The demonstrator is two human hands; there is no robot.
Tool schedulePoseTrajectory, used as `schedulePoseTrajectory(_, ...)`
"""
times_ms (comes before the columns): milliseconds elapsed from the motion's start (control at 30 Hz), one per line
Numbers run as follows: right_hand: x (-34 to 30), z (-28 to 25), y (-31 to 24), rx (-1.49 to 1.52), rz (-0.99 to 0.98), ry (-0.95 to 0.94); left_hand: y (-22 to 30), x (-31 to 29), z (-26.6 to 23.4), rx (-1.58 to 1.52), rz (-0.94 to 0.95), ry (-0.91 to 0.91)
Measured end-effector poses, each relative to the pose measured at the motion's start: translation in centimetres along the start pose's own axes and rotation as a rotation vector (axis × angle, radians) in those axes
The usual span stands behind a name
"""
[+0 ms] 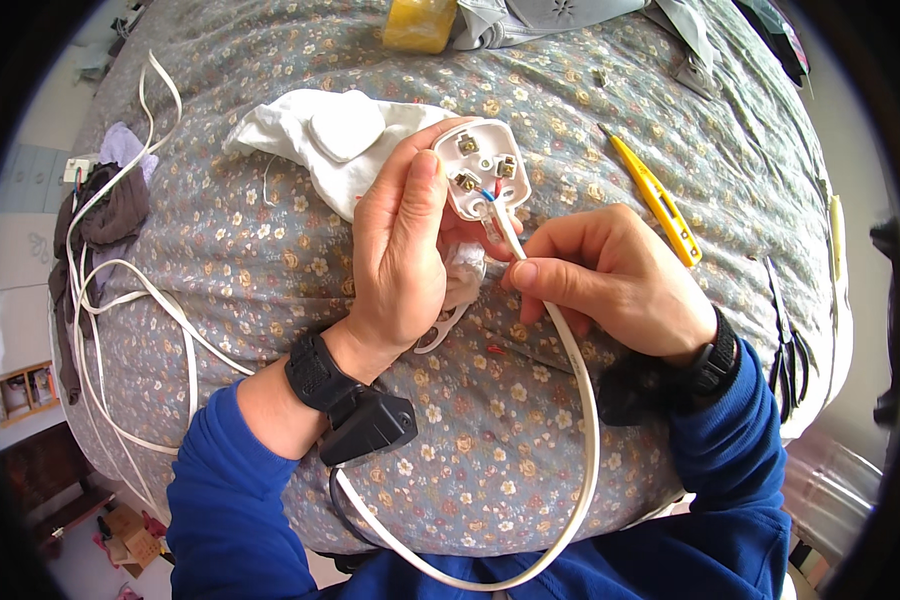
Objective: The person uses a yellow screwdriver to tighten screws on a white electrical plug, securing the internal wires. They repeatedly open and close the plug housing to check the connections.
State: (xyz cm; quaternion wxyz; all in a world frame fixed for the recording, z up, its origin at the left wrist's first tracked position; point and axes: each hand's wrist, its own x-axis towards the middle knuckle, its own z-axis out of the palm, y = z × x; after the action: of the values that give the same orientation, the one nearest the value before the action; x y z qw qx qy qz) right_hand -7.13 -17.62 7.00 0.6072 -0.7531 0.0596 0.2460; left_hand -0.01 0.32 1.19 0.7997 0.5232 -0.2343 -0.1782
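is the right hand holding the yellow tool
No, the right hand grips the white cable, while the yellow tool lies apart from it on the flowered cloth.

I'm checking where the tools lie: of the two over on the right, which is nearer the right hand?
The yellow cutter, just above the right hand in the picture; the black-handled tool lies farther off to the right.
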Motion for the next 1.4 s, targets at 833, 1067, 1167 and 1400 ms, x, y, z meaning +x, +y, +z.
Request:
schedulePoseTrajectory(833, 0.4, -0.5, 1.9, 0.270, -0.066, 0.020, -0.1, -0.1, 0.7, 0.097, -0.024, 0.035)
schedulePoseTrajectory(1067, 0.3, -0.7, 2.7, 0.390, -0.126, 0.032, 0.2, -0.1, 1.1, 0.152, -0.043, 0.066)
schedulePoseTrajectory(1167, 0.3, -0.7, 2.9, 0.417, -0.167, 0.050, 0.2, -0.2, 1.2, 0.175, -0.059, 0.069)
schedulePoseTrajectory(1400, 0.1, -0.3, 3.1, 0.456, -0.192, 0.077, 0.5, -0.5, 1.3, 0.216, -0.077, 0.060)
